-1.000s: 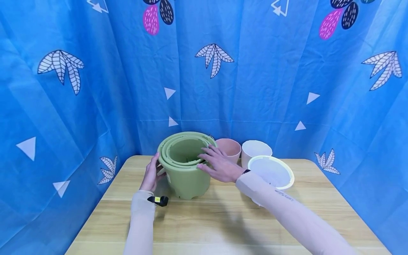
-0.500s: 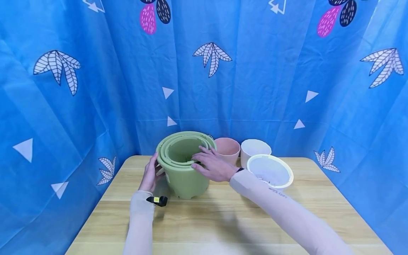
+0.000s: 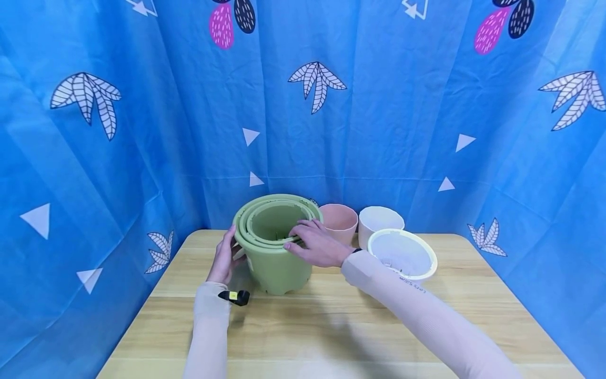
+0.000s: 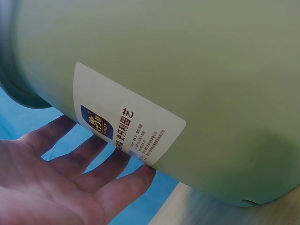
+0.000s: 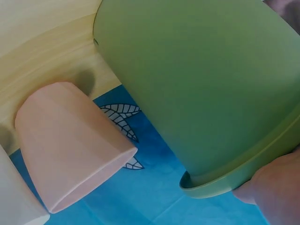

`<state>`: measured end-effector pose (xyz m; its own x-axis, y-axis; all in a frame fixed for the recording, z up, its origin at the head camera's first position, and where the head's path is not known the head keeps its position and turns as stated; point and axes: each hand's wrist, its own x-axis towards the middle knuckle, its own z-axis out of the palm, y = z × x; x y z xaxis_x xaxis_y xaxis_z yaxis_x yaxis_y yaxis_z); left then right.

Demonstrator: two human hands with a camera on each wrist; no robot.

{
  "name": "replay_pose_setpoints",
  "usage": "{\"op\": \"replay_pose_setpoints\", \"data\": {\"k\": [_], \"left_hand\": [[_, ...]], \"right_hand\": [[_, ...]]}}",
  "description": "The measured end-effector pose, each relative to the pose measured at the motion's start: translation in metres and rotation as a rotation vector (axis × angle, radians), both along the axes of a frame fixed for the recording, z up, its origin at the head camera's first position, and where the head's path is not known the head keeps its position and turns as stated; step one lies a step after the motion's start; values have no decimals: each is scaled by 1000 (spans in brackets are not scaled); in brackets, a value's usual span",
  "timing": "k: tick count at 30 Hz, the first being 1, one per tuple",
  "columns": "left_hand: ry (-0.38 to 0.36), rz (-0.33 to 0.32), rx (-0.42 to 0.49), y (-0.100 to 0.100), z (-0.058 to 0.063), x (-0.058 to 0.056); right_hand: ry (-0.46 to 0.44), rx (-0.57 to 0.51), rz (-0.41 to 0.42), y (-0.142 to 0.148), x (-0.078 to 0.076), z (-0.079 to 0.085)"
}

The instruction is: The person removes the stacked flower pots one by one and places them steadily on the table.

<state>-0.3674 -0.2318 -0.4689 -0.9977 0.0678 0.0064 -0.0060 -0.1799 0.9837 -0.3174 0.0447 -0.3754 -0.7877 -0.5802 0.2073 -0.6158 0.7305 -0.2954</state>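
Observation:
Nested green flowerpots stand at the table's left middle: a large outer flowerpot [image 3: 279,271] with smaller ones inside, their rims showing as rings. My left hand [image 3: 223,260] rests against the outer pot's left side, thumb up at the rim. In the left wrist view its spread fingers [image 4: 115,185] touch the wall by a white label [image 4: 131,112]. My right hand [image 3: 317,245] reaches over the right rims and pinches the smallest inner flowerpot [image 3: 270,221], fingers curled inside its rim and thumb outside. The right wrist view shows mostly the outer wall, with the fingertips hidden.
Behind and to the right stand a pink flowerpot [image 3: 338,218] and a white flowerpot [image 3: 379,218]. In front of the white one is a cream-rimmed pot [image 3: 428,268], partly behind my right forearm. A blue patterned curtain [image 3: 379,131] hangs around the wooden table [image 3: 293,337].
My right hand has shifted slightly left along the rims, and its fingers have curled down into the smallest flowerpot. The left hand and the pots hold their places.

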Motion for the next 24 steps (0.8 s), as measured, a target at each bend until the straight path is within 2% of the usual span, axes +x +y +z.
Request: {"op": "replay_pose_setpoints", "data": {"k": [12, 24], "left_hand": [[3, -13, 1, 1, 1, 0], [-1, -6, -5, 1, 2, 1]], "right_hand": [[31, -26, 15, 1, 1, -6], [110, -142, -6, -1, 2, -16]]}}
